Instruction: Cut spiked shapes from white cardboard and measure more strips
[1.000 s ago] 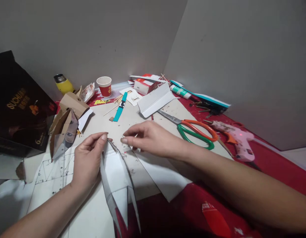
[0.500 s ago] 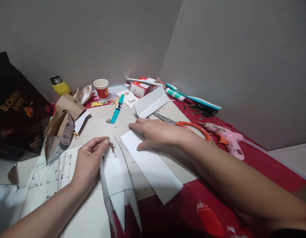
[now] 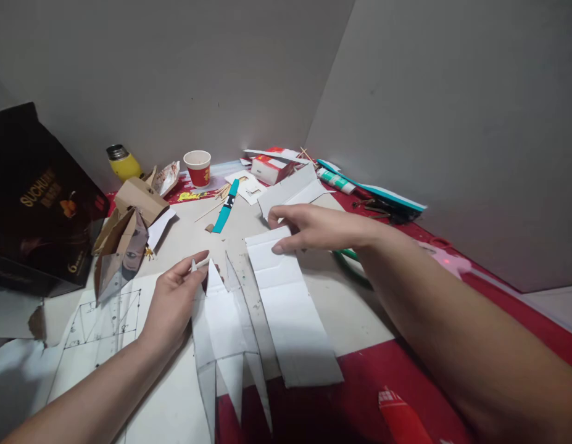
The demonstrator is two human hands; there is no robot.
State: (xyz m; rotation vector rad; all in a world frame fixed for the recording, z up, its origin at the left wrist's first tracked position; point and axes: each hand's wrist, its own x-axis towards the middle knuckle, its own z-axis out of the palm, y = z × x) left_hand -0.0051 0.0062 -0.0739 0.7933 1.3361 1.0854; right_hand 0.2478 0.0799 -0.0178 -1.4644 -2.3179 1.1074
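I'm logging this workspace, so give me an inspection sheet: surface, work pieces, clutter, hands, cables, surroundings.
Surface: red tabletop, partly covered by pale board with small scraps on it.
Work pieces: pointed white cutout and, beside it, creased white strip.
Clutter: paper cup, cardboard pieces, black box, pink glue gun partly hidden by the right arm.
Hands: left hand holds the cutout's far end; right hand touches the strip's far end, grip unclear.
Cables: nothing seen.
Surroundings: grey walls meeting in a corner.
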